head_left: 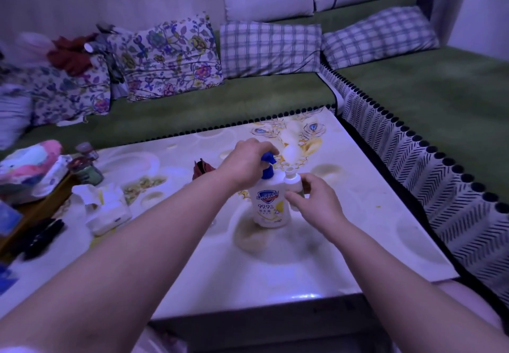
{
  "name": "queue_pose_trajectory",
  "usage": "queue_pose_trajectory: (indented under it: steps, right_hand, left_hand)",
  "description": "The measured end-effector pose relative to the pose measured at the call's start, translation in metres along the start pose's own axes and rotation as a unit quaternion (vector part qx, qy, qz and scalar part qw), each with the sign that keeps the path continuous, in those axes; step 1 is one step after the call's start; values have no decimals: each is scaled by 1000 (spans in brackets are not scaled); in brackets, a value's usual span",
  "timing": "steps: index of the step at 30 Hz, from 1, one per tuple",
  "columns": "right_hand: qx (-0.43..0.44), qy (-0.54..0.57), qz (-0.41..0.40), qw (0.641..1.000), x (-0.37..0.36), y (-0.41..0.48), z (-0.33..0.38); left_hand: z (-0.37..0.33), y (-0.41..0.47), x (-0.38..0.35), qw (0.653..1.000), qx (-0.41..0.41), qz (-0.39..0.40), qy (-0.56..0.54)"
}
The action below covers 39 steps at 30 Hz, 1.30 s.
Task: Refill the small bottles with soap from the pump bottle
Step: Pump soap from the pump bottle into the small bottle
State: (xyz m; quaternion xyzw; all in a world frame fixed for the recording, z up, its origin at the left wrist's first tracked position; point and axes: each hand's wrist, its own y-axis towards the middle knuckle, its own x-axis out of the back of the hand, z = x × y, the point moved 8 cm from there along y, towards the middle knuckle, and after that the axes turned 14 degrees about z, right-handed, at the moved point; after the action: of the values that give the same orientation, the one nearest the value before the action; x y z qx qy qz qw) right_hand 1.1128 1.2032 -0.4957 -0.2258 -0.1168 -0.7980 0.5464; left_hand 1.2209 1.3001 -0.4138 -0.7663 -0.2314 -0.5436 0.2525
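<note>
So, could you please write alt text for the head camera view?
A person's left hand grips the blue pump of a Safeguard soap bottle while the right hand holds a small white bottle by its spout, on a patterned table beside a green sofa.

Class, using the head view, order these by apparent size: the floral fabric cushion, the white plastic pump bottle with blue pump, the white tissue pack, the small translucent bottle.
Floral fabric cushion, largest despite being farthest.
White plastic pump bottle and white tissue pack: look alike, unranked.
Small translucent bottle, smallest.
</note>
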Motion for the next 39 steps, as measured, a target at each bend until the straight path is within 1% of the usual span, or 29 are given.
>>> queue_pose_trajectory:
  steps: [5, 11, 15, 19, 23, 32, 39]
  right_hand:
    - [-1, 31, 1, 1000, -6, -12, 2]
    - [1, 3, -14, 1000, -9, -14, 10]
    - [0, -3, -31, 1000, -7, -13, 13]
    - [0, 1, -44, 999, -6, -12, 15]
    - [3, -11, -56, 998, -3, -11, 18]
    - [6, -47, -60, 997, 1, -12, 23]
    - [-2, -42, -55, 998, -3, -12, 18]
  left_hand:
    - [4, -20, -5, 998, -17, -50, -33]
    - [5, -42, -5, 992, -34, -120, 8]
    - [4, -48, -13, 989, -51, -128, 52]
    - [4, -50, -18, 987, -56, -144, 53]
    - [7, -50, -24, 987, -50, -143, 61]
    - [5, -54, -29, 983, -44, -156, 86]
    - [6, -52, -33, 981, -38, -164, 100]
